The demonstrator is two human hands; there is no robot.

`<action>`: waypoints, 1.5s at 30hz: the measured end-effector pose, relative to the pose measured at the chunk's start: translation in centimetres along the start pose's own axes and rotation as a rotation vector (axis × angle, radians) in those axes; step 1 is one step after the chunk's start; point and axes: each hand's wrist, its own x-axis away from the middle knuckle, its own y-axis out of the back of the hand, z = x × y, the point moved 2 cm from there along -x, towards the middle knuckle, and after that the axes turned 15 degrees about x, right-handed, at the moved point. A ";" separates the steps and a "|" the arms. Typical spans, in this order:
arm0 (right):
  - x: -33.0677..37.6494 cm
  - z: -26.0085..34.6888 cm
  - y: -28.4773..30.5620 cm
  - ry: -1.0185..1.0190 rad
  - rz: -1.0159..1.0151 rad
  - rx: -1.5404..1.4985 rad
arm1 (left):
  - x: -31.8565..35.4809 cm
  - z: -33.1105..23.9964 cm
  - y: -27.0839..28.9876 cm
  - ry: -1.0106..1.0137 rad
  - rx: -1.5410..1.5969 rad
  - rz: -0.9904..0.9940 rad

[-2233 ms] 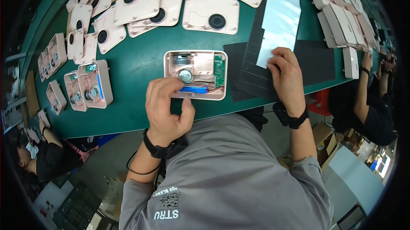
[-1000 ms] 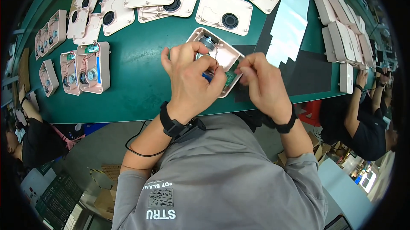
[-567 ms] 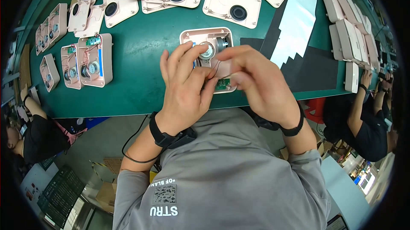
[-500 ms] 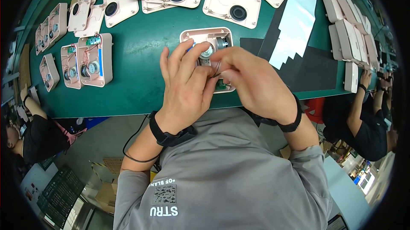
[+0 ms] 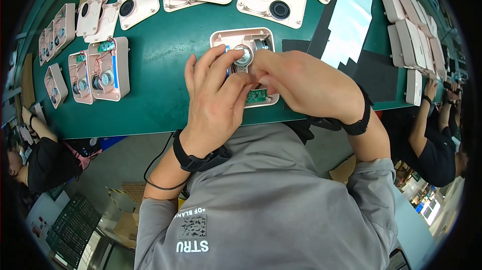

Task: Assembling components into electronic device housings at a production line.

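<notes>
A pale pink plastic housing (image 5: 221, 34) lies on the table in front of me. Inside it are a round metal-backed speaker (image 5: 244, 56), a second speaker (image 5: 261, 44) at the upper right and a green circuit board (image 5: 256, 95) near the lower edge. My left hand (image 5: 215, 92) reaches over the housing's left wall. Its thumb and index finger are pinched together, while the outer fingers stay spread near the round speaker. My right hand (image 5: 293, 77) comes in over the right wall with fingers closed inside the housing. What either hand pinches is hidden.
Pink panels with black round cones (image 5: 271, 3) lie along the far edge. Similar open housings (image 5: 110, 69) stand at left. Black sheets (image 5: 374, 82) and a silvery sheet (image 5: 349, 24) lie right, beside stacked housings (image 5: 414, 44). Other people (image 5: 427, 134) work at both sides.
My right hand has turned and moved slightly inward, its forearm swinging right. The thin wires seen at its fingertips are now hidden. More of the circuit board shows.
</notes>
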 end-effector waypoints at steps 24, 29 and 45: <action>0.6 0.3 -3.5 -0.104 -0.447 -0.073 | -0.1 0.1 0.0 0.026 0.057 -0.138; 1.1 0.8 -3.0 -0.046 -0.417 0.045 | 0.1 -0.1 -0.3 -0.010 -0.036 -0.157; 1.0 0.6 -4.5 0.013 -0.587 0.107 | -0.3 -0.2 0.0 0.103 0.107 -0.086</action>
